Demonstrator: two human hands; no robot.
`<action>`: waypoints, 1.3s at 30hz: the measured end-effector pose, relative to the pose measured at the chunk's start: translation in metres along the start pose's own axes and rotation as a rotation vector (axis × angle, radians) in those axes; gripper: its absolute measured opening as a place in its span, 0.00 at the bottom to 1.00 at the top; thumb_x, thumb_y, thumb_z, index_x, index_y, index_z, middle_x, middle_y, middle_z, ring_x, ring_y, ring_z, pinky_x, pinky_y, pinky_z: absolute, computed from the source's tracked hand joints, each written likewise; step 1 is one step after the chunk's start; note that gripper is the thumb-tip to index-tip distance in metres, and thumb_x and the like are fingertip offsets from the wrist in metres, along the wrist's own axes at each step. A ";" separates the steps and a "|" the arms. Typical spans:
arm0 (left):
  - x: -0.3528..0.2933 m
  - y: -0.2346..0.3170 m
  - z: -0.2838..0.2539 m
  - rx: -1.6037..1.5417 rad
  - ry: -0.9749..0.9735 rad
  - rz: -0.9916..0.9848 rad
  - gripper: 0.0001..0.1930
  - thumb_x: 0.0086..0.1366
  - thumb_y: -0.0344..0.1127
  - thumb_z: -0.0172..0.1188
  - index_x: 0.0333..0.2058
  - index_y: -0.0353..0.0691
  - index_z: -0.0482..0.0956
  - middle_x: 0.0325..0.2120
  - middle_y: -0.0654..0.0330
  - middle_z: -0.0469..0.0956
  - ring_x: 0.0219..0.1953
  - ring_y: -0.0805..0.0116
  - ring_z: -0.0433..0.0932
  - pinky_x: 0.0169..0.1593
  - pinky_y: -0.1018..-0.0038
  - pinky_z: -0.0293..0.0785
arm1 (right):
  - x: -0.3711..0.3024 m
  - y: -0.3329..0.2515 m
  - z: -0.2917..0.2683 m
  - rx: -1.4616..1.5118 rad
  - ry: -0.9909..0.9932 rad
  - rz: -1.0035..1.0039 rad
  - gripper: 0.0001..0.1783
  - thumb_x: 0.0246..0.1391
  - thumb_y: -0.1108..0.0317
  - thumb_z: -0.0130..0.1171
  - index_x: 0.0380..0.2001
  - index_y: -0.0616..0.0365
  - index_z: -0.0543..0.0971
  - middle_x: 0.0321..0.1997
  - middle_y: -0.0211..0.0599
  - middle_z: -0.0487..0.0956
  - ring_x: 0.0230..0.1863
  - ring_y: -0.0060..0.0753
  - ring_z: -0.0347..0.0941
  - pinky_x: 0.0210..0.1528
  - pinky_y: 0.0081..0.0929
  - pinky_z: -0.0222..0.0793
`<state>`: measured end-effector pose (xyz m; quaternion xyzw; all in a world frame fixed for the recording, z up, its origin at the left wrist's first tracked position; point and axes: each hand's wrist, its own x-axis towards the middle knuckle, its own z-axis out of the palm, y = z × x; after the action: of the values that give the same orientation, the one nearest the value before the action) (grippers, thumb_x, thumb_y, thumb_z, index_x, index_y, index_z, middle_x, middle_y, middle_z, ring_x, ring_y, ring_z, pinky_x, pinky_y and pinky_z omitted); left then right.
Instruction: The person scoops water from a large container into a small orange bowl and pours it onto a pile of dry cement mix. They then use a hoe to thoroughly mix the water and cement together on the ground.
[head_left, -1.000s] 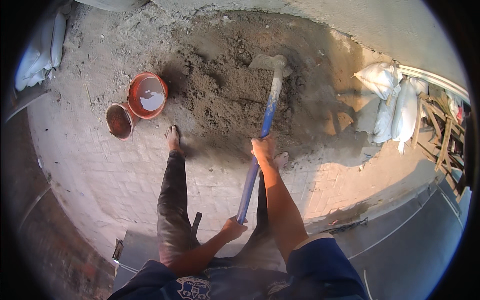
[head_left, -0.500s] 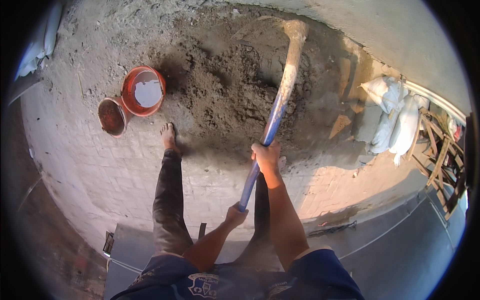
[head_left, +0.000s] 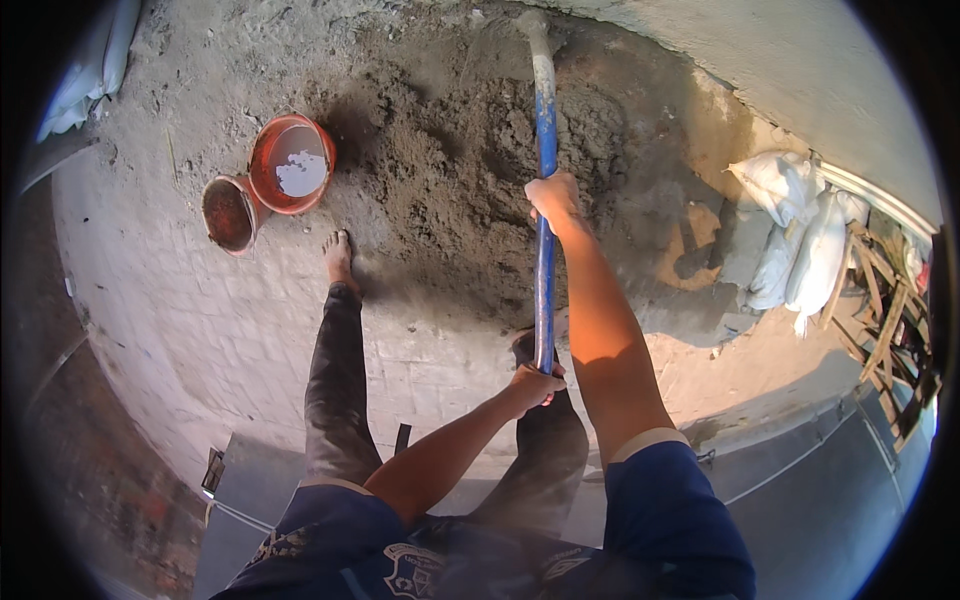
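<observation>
A long hoe with a blue handle (head_left: 545,270) reaches away from me over a heap of wet grey mortar (head_left: 450,170). My left hand (head_left: 533,386) is closed round the near end of the handle, by my right leg. Farther up, my right hand (head_left: 556,196) wraps the handle about midway, its arm stretched out. The pale, mortar-coated head end (head_left: 535,28) is down at the far edge of the heap, close to the wall. Its blade I cannot make out there.
Left of the heap stand an orange bucket (head_left: 328,150) with water in it and a smaller orange bucket (head_left: 230,248). My bare left foot (head_left: 338,250) is near them. White sacks (head_left: 812,262) and scrap wood (head_left: 880,330) lie along the right, beside the wall (head_left: 800,70).
The hoe's head has gone farther away and left, down toward the heap's far edge. Both hands have shifted right along with the handle; the right one has moved forward.
</observation>
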<state>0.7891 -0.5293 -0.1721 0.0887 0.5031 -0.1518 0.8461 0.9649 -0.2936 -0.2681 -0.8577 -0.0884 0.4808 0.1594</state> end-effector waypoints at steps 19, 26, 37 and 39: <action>-0.317 0.081 -0.063 0.903 0.146 0.010 0.26 0.53 0.35 0.61 0.50 0.30 0.71 0.31 0.45 0.80 0.33 0.54 0.81 0.39 0.63 0.77 | -0.158 0.033 -0.015 0.892 -0.227 0.333 0.06 0.44 0.79 0.57 0.21 0.61 0.70 0.18 0.38 0.68 0.17 0.37 0.67 0.23 0.37 0.64; -0.374 0.078 -0.244 1.262 0.442 0.136 0.21 0.54 0.35 0.59 0.49 0.46 0.77 0.34 0.46 0.82 0.40 0.46 0.81 0.46 0.55 0.76 | -0.278 0.012 0.064 1.245 -0.108 0.367 0.10 0.43 0.80 0.62 0.28 0.62 0.70 0.26 0.41 0.72 0.24 0.42 0.73 0.29 0.39 0.73; -0.409 0.024 -0.340 1.382 0.484 -0.007 0.17 0.53 0.31 0.61 0.44 0.49 0.79 0.25 0.49 0.81 0.34 0.48 0.82 0.40 0.59 0.77 | -0.408 -0.001 0.083 1.124 -0.280 0.316 0.12 0.48 0.78 0.61 0.22 0.54 0.67 0.24 0.38 0.76 0.32 0.38 0.80 0.35 0.35 0.77; -0.406 0.021 -0.322 1.367 0.534 -0.030 0.18 0.54 0.32 0.61 0.46 0.49 0.79 0.26 0.49 0.82 0.35 0.47 0.82 0.42 0.58 0.77 | -0.381 0.007 0.095 1.239 -0.276 0.325 0.11 0.48 0.79 0.60 0.23 0.55 0.67 0.23 0.39 0.74 0.23 0.37 0.77 0.30 0.36 0.76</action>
<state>0.3492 -0.3439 0.0307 0.6238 0.4863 -0.4165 0.4483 0.6852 -0.3981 -0.0134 -0.5398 0.3160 0.5663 0.5366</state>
